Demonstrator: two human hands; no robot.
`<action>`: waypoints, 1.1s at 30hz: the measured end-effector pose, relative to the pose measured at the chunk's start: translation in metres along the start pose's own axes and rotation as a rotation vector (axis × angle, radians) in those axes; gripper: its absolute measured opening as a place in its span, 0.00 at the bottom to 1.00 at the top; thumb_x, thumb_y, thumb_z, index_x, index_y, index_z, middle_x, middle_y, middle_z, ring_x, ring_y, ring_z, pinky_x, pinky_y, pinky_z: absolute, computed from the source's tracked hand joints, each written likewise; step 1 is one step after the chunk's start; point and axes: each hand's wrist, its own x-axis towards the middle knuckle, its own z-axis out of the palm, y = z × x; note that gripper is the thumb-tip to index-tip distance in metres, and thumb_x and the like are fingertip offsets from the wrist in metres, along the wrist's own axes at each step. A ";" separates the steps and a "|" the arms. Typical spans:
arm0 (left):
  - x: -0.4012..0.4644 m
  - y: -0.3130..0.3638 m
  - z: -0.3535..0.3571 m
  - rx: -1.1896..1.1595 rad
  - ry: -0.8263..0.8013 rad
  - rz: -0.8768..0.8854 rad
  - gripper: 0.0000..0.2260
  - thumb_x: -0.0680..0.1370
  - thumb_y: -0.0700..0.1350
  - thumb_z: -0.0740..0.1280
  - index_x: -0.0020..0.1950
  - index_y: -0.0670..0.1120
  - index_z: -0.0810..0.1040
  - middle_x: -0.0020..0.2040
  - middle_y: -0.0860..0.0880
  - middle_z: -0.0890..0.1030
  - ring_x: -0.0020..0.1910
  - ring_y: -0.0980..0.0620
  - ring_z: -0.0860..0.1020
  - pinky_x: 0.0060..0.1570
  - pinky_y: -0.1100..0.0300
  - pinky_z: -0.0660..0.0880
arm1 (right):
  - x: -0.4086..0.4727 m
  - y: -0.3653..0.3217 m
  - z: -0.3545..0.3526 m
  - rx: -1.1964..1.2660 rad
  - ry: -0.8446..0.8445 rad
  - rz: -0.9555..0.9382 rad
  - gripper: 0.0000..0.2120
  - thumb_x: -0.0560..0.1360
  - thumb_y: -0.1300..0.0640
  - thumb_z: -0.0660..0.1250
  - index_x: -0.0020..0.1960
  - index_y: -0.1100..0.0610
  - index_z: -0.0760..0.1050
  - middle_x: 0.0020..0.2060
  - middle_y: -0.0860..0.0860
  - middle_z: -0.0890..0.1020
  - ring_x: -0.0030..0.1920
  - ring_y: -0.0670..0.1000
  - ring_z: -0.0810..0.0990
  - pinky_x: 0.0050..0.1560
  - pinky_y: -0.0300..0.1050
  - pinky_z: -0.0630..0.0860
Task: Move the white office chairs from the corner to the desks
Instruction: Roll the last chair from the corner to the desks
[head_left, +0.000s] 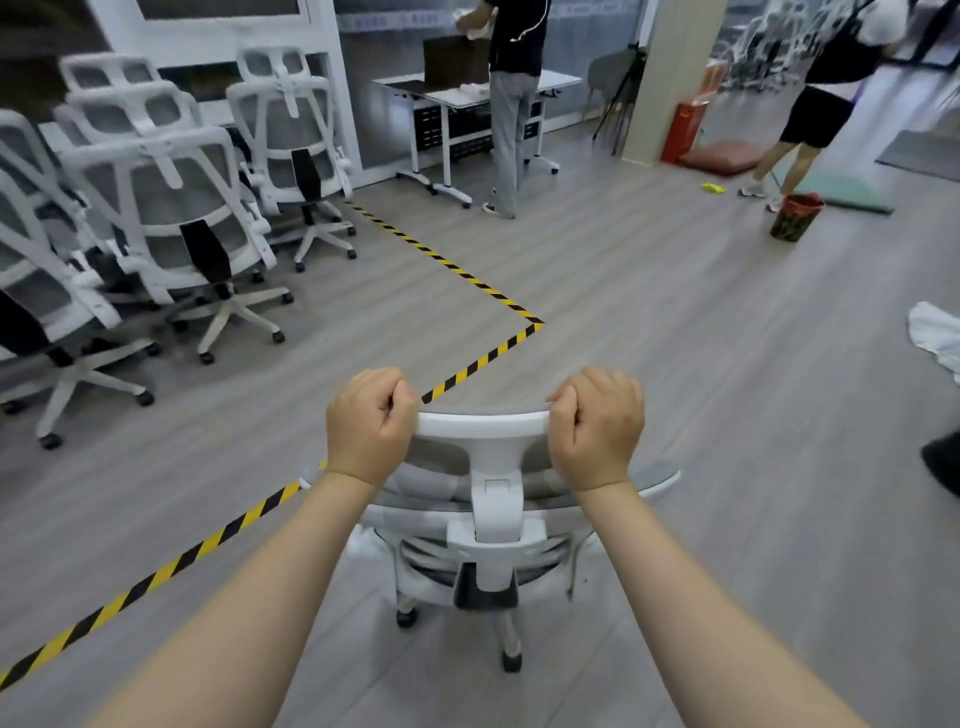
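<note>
Grip: our left hand (370, 426) and right hand (597, 427) each curl round an end of the headrest bar of the white mesh-backed office chair (485, 525); we judge this even hold is there to steer it on its castors.
Place: it stands on the grey wood-look floor (649, 322), just past the yellow-and-black striped floor tape (467, 364), well apart from the cluster of white office chairs (171, 208) in the corner.
Heading: its back faces us, seat pointing ahead toward the white wheeled desk (467, 96).
Long axis: upright, headrest to base.
</note>
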 end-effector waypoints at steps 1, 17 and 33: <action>0.018 -0.005 0.009 0.009 0.005 -0.005 0.16 0.72 0.48 0.52 0.30 0.39 0.68 0.28 0.45 0.71 0.32 0.44 0.69 0.32 0.44 0.68 | 0.015 0.007 0.015 0.008 -0.012 0.002 0.14 0.73 0.58 0.55 0.30 0.59 0.69 0.29 0.52 0.72 0.32 0.57 0.68 0.37 0.52 0.65; 0.289 -0.123 0.145 0.074 0.061 -0.016 0.15 0.72 0.46 0.53 0.29 0.39 0.68 0.28 0.45 0.71 0.31 0.44 0.70 0.30 0.44 0.67 | 0.223 0.099 0.269 0.082 -0.089 -0.093 0.17 0.75 0.58 0.53 0.31 0.60 0.72 0.29 0.52 0.72 0.33 0.58 0.70 0.38 0.53 0.68; 0.557 -0.269 0.246 0.111 0.103 -0.031 0.14 0.72 0.43 0.54 0.29 0.38 0.67 0.27 0.44 0.70 0.30 0.42 0.69 0.32 0.42 0.67 | 0.416 0.154 0.550 0.151 -0.084 -0.084 0.16 0.74 0.58 0.52 0.30 0.60 0.70 0.29 0.54 0.71 0.32 0.56 0.65 0.38 0.48 0.60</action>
